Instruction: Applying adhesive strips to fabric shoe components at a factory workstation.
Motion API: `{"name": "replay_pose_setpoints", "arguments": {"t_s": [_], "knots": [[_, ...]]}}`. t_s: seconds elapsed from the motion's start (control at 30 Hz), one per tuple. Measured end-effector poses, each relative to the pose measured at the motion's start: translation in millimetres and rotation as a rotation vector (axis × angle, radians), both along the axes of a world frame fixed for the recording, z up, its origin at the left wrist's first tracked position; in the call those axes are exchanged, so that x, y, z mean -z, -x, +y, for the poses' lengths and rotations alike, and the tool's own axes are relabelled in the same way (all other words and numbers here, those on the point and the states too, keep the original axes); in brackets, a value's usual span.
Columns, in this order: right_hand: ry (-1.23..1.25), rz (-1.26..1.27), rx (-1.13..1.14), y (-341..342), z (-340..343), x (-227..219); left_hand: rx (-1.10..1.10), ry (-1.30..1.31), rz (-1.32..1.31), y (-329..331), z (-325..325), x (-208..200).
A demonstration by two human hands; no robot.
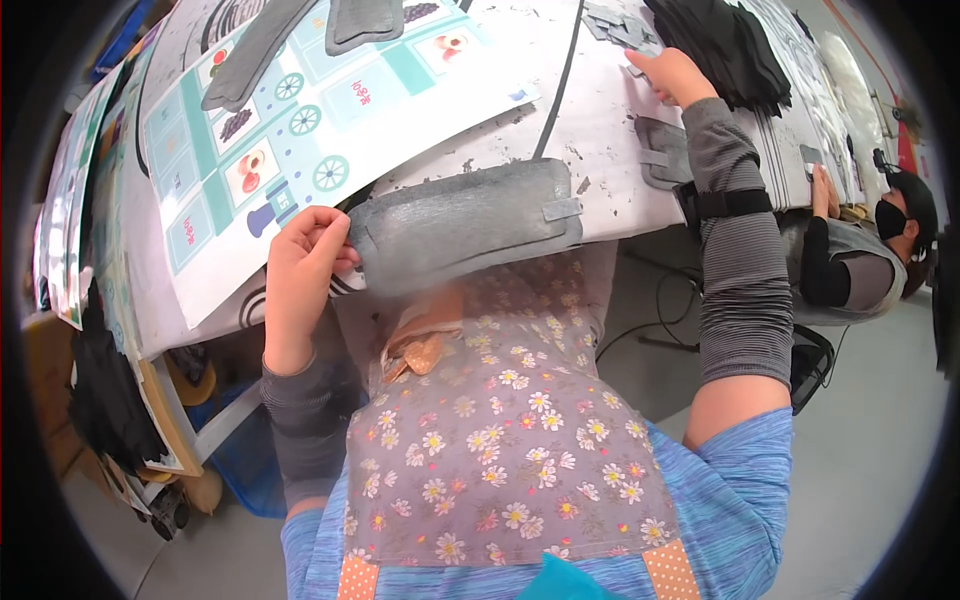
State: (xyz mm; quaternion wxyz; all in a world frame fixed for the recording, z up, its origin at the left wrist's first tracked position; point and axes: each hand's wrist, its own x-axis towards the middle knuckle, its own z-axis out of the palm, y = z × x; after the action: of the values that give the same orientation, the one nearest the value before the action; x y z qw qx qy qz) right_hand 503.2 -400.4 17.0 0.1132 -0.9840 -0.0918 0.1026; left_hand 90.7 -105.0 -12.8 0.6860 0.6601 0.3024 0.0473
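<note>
I judge that I am at the step of holding one grey panel (465, 225) steady while getting a small piece for it. The panel lies at twelve o'clock, just above the centre of my view, its lower edge jutting over the table's edge toward my lap. My left hand (315, 250), between nine and ten o'clock, has its thumb and curled fingers clamped on the panel's left end. My right hand (678, 78), past one o'clock, has its forefinger out at the near edge of a pile of small grey tabs (615, 25); I cannot tell whether the fingertips pinch one. To my mind the next move calls for a fine pinch that parts a single tab from the rest, with the left grip kept firm so the panel doesn't slide off. Counting up: one panel in my left hand, with one pale tab at its right end; one smaller grey pad (662, 152) near two o'clock, just below my right hand; two grey pieces, a long one (255, 50) toward half past ten and a shorter one (365, 25) past eleven, both on one printed sheet (400, 140). One stack of black cloth (725, 60) sits at half past one, its layers too merged to count, like the overlapping tabs. One co-worker (868, 285) sits at three o'clock.
</note>
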Motion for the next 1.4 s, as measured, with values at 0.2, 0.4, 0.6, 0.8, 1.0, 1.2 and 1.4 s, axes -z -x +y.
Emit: {"name": "replay_pose_setpoints", "arguments": {"t_s": [0.2,0.4,0.6,0.8,1.0,1.2,1.4], "knots": [[0.058,0.076,-0.057,-9.1,10.9,-0.3,-0.017,-0.046,-0.014,0.7,-2.7,-2.9],[0.011,0.137,-0.016,-11.4,2.6,-14.0,-0.003,-0.028,-0.037,-1.2,-1.4,-2.8],[-0.262,-0.049,-0.346,46.6,2.3,-67.2,-0.031,0.016,-0.026,5.1,-0.5,-4.7],[-0.588,-0.072,-0.392,126.0,15.3,-69.7,-0.021,0.034,-0.002,6.3,1.5,-3.6],[-0.787,0.443,-0.488,264.6,73.7,-54.1,0.043,0.058,-0.041,5.0,4.7,-3.7],[-0.884,0.614,-0.439,313.8,111.6,-22.6,0.034,0.051,-0.049,5.5,1.7,-4.5],[-0.821,0.425,-0.522,324.3,125.9,-16.0,0.051,0.084,-0.047,4.9,3.1,-5.6]]}}
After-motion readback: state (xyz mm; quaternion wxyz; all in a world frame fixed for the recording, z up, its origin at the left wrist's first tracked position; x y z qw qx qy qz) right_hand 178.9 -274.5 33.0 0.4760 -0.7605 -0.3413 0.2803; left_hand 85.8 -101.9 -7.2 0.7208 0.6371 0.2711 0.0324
